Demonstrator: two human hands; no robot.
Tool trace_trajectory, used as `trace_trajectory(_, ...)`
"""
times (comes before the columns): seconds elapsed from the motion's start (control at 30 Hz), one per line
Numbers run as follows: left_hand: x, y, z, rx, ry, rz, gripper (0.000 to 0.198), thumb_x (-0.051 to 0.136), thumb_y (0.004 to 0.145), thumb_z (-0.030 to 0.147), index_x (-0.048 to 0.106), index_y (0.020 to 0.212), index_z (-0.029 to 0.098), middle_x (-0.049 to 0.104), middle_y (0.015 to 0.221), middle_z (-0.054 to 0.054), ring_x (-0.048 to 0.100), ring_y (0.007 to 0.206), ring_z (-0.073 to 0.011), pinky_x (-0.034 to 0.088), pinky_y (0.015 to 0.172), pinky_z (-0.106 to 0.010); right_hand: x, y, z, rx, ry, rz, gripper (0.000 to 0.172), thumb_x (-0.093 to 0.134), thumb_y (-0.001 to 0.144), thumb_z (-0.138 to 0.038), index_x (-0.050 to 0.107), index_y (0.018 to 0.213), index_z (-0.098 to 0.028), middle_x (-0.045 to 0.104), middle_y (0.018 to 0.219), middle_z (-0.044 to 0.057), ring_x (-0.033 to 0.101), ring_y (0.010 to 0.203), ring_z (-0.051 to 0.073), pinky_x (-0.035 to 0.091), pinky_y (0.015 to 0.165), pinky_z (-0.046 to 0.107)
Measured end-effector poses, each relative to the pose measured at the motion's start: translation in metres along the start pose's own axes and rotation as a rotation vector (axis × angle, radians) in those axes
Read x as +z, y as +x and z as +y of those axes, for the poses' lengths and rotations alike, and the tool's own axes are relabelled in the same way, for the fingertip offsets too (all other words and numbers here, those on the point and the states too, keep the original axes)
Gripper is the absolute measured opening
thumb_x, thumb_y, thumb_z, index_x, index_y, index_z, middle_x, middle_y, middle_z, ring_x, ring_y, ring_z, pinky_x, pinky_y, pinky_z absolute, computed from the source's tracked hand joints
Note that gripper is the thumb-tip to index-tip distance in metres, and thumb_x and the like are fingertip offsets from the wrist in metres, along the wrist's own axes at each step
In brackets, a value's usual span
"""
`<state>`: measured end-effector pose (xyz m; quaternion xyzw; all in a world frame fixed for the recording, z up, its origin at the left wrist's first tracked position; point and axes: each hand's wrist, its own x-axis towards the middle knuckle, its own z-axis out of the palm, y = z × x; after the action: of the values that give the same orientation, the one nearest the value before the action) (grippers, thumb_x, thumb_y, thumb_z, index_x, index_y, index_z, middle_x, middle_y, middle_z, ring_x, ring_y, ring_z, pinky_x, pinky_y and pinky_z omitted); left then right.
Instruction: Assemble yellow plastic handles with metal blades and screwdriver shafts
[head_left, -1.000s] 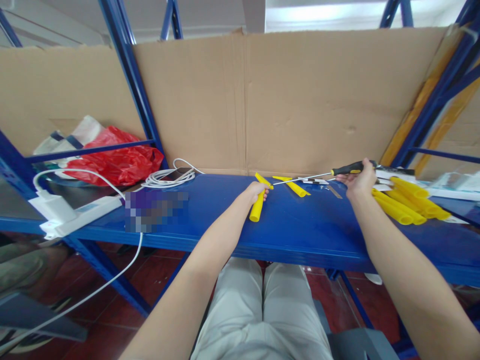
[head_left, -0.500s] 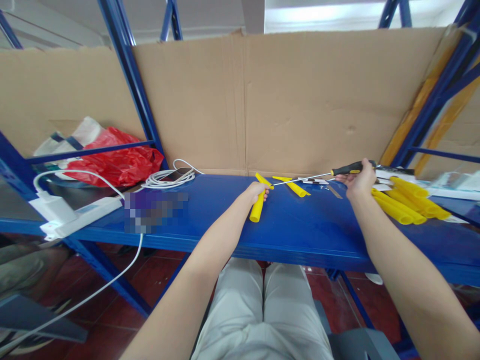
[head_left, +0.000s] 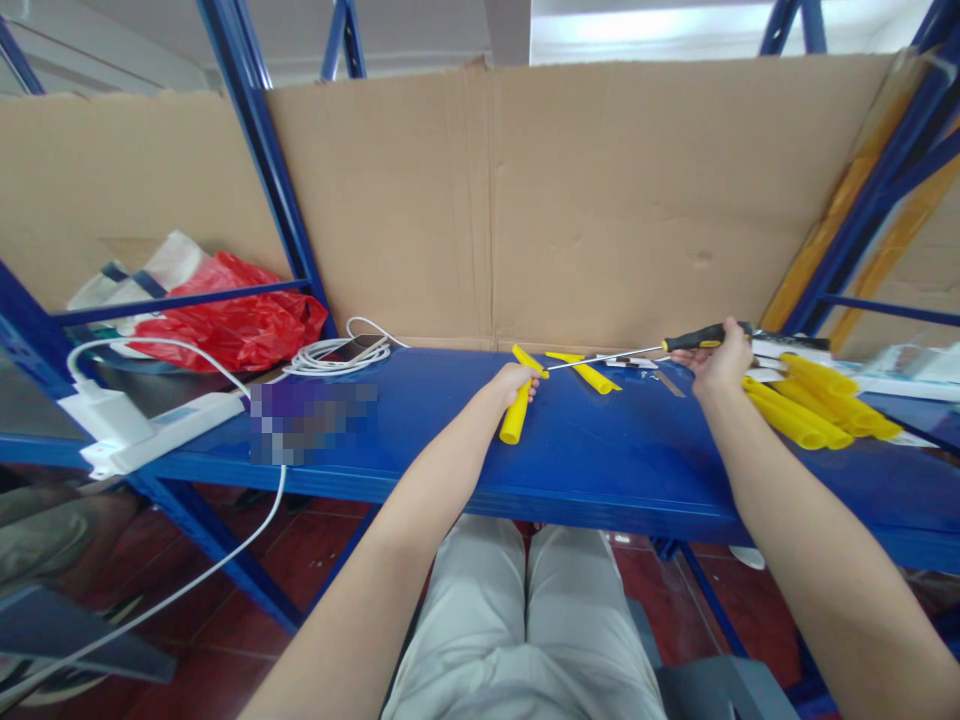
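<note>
My left hand (head_left: 512, 382) is closed around a yellow plastic tube (head_left: 515, 417) that rests on the blue shelf (head_left: 600, 460). My right hand (head_left: 721, 362) grips the black-and-yellow handle of a long screwdriver (head_left: 694, 338). Its thin metal shaft (head_left: 600, 359) reaches left, and the tip sits at the far end of the tube in my left hand. A second yellow tube (head_left: 585, 373) lies just behind the shaft.
A pile of several yellow tubes (head_left: 814, 407) lies right of my right hand. A coiled white cable (head_left: 337, 351), a red bag (head_left: 232, 320) and a white power strip (head_left: 150, 430) sit to the left. Cardboard (head_left: 570, 200) backs the shelf.
</note>
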<state>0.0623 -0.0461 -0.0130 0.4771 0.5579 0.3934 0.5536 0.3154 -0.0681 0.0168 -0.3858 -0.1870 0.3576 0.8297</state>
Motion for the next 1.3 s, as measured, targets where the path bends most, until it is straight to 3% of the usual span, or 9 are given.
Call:
trace_trajectory(0.27, -0.002, 0.001, -0.002, -0.001, 0.013, 0.033, 0.015, 0.05, 0.091, 0.004, 0.055, 0.08, 0.014, 0.042, 0.048, 0.007, 0.036, 0.038, -0.0062, 0.032, 0.044, -0.019, 0.001, -0.008, -0.004, -0.04, -0.103, -0.108, 0.02, 0.045, 0.099, -0.032, 0.045, 0.08, -0.025, 0.039, 0.046, -0.009, 0.056, 0.039, 0.013, 0.052, 0.039, 0.02)
trace_trajectory(0.4, -0.003, 0.007, -0.003, 0.004, 0.044, 0.064, 0.015, 0.053, 0.089, 0.004, 0.056, 0.078, 0.014, 0.042, 0.047, 0.006, 0.037, 0.039, -0.0061, 0.033, 0.045, -0.019, 0.002, -0.013, -0.011, 0.067, -0.092, -0.175, 0.034, 0.036, 0.101, -0.044, 0.048, 0.079, -0.022, 0.037, 0.045, -0.006, 0.061, 0.048, 0.016, 0.056, 0.047, 0.024)
trace_trajectory(0.53, -0.003, 0.013, -0.005, 0.028, 0.109, 0.097, 0.013, 0.055, 0.087, 0.004, 0.057, 0.079, 0.013, 0.042, 0.046, 0.007, 0.038, 0.039, -0.0065, 0.035, 0.046, -0.02, 0.002, -0.017, -0.015, 0.128, -0.023, -0.212, 0.037, 0.024, 0.101, -0.041, 0.05, 0.084, -0.022, 0.046, 0.051, -0.001, 0.066, 0.06, 0.02, 0.057, 0.05, 0.028)
trace_trajectory(0.7, -0.005, 0.015, -0.006, 0.04, 0.152, 0.137, 0.016, 0.059, 0.085, 0.003, 0.055, 0.074, 0.014, 0.044, 0.047, 0.006, 0.039, 0.039, -0.0064, 0.034, 0.046, -0.02, 0.003, -0.013, -0.013, 0.113, -0.115, -0.157, 0.035, 0.03, 0.1, -0.039, 0.053, 0.082, -0.021, 0.046, 0.052, -0.002, 0.051, 0.045, 0.016, 0.045, 0.035, 0.022)
trace_trajectory(0.9, -0.006, 0.012, -0.005, 0.056, 0.195, 0.157, 0.018, 0.055, 0.087, 0.003, 0.053, 0.073, 0.014, 0.041, 0.045, 0.007, 0.038, 0.038, -0.0067, 0.033, 0.044, -0.02, 0.0, -0.007, -0.009, 0.075, -0.158, -0.155, 0.033, 0.03, 0.1, -0.031, 0.051, 0.076, -0.021, 0.045, 0.053, -0.001, 0.042, 0.043, 0.013, 0.036, 0.03, 0.02)
trace_trajectory(1.13, -0.006, 0.008, -0.004, 0.069, 0.215, 0.167, 0.015, 0.054, 0.087, 0.003, 0.056, 0.076, 0.012, 0.042, 0.046, 0.006, 0.04, 0.04, -0.0075, 0.037, 0.047, -0.021, -0.004, 0.006, -0.004, 0.068, -0.16, -0.134, 0.021, 0.045, 0.097, -0.034, 0.049, 0.079, -0.025, 0.038, 0.05, -0.006, 0.036, 0.038, 0.012, 0.033, 0.03, 0.022)
trace_trajectory(1.3, -0.006, 0.013, -0.005, 0.049, 0.258, 0.185, 0.009, 0.056, 0.087, 0.004, 0.06, 0.081, 0.01, 0.043, 0.048, 0.006, 0.042, 0.042, -0.0078, 0.042, 0.051, -0.022, -0.009, 0.013, -0.004, 0.084, -0.201, -0.214, 0.029, 0.047, 0.097, -0.041, 0.049, 0.074, -0.023, 0.038, 0.046, -0.005, 0.04, 0.037, 0.012, 0.037, 0.035, 0.022)
